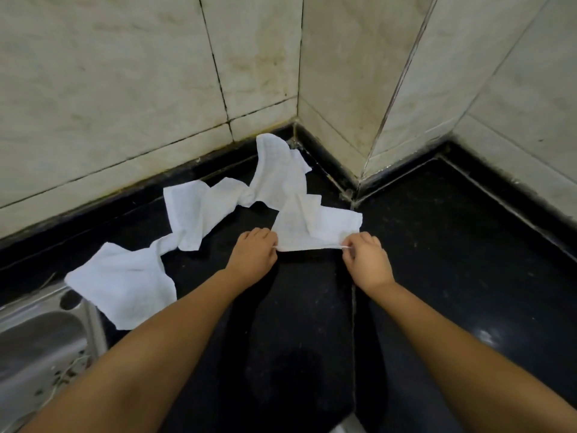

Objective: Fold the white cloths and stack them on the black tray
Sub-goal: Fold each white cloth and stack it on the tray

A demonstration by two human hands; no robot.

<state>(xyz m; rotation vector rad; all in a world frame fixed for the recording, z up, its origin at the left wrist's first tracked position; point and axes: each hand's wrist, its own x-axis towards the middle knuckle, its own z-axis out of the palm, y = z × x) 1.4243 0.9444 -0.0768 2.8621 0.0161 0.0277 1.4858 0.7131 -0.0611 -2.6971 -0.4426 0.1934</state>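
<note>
The near edge of the cloth (pixel 315 228) is pinched at both corners: left hand (pixel 254 250) and right hand (pixel 365 260), fingers clamped. The edge runs left-right; the cloth lies beyond the fingers on the counter (pixel 437 245). No tray is seen.

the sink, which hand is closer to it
Left. The left hand pinches the near edge of a white cloth toward the sink side; the right hand pinches the same edge farther from the sink.
</note>
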